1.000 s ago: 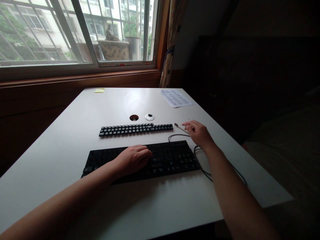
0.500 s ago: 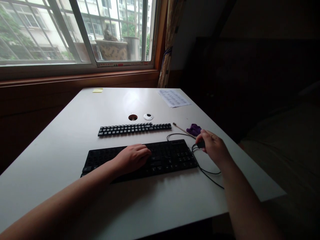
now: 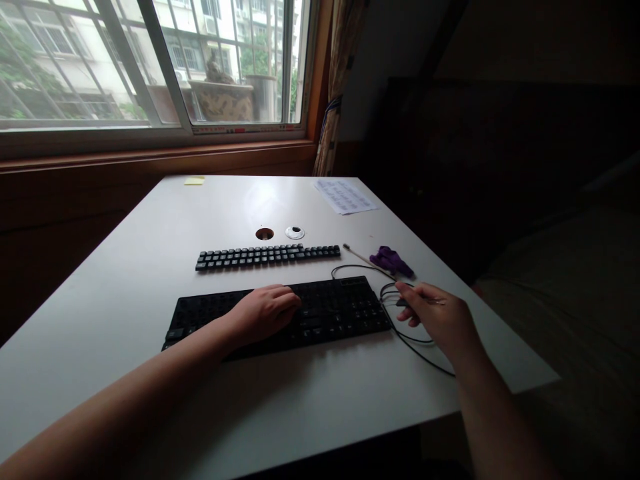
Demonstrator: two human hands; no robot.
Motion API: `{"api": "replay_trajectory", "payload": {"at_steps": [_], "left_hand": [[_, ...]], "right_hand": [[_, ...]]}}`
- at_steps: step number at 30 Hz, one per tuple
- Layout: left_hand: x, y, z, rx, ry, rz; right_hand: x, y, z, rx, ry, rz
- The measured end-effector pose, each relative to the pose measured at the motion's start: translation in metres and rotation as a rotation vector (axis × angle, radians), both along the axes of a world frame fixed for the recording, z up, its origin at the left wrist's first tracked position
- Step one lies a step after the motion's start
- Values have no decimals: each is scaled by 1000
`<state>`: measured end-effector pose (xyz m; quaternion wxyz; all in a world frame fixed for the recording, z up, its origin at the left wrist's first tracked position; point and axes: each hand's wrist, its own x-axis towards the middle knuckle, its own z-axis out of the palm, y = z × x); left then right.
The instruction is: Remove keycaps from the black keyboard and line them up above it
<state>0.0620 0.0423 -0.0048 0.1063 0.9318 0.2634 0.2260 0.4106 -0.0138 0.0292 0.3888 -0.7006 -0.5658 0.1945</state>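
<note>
My left hand (image 3: 267,310) rests on the black keyboard (image 3: 345,307), fingers bent and close together, pressing on its middle. What lies under the fingertips is hidden. Just beyond the keyboard's right end, my right hand (image 3: 437,310) is closed on a small dark tool (image 3: 401,302) with thin, wire-like parts; most of it is covered by the fingers. Looped beside and below that hand is the black cable (image 3: 420,353). Behind the keyboard, black keycaps (image 3: 265,255) stand in several neat rows. The keyboard's left part shows bare spots without keycaps.
A thin stick with a dark tip (image 3: 367,259) and a crumpled purple cloth (image 3: 393,261) lie behind my right hand. Farther back are a table hole (image 3: 265,234), its round cover (image 3: 295,233), printed papers (image 3: 346,197) and a yellow note (image 3: 194,180). A window (image 3: 230,73) is ahead.
My right hand has drawn slightly right and down, away from the purple cloth, and turned with the small dark tool in it. My left hand stays on the keyboard.
</note>
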Motion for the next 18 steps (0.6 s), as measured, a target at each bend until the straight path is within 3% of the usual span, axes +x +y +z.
{"api": "replay_trajectory", "payload": {"at_steps": [9, 15, 18], "left_hand": [[0, 0, 2, 5, 3, -4], [1, 0, 2, 5, -12, -13], [0, 0, 2, 4, -11, -20]], "right_hand": [[-1, 7, -9, 66, 107, -156], [-6, 0, 0, 121, -265, -43], [-11, 0, -1, 162, -318, 18]]}}
